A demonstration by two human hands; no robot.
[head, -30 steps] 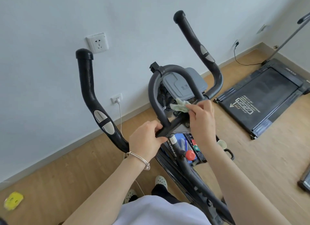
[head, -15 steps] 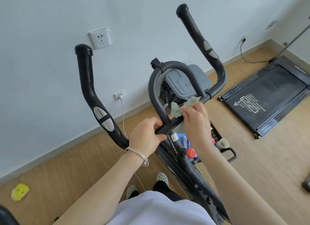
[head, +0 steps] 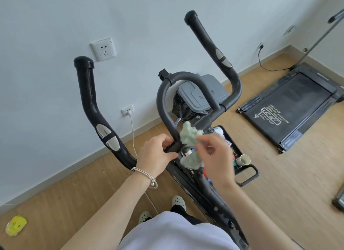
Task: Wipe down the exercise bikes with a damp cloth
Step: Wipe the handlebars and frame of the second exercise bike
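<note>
A black exercise bike point(head: 89, 100) stands in front of me, with two upright handlebars and a grey looped bar point(head: 163, 93) in the middle. My left hand point(head: 156, 154) grips the black crossbar at the foot of that loop. My right hand point(head: 216, 156) holds a crumpled pale green cloth point(head: 189, 138) just right of the loop's base, close to the crossbar; the hand is blurred. The bike's frame runs down toward my feet.
A grey-lidded bin point(head: 201, 93) with a black bag sits behind the bike by the wall. A black tray point(head: 240, 162) of small items and a paper cup lies on the floor. A treadmill point(head: 290, 104) lies at the right. A yellow object point(head: 15, 224) rests at bottom left.
My right hand has drawn the cloth back from the right part of the crossbar toward the loop's base and bunched it up. The left hand has kept its grip.
</note>
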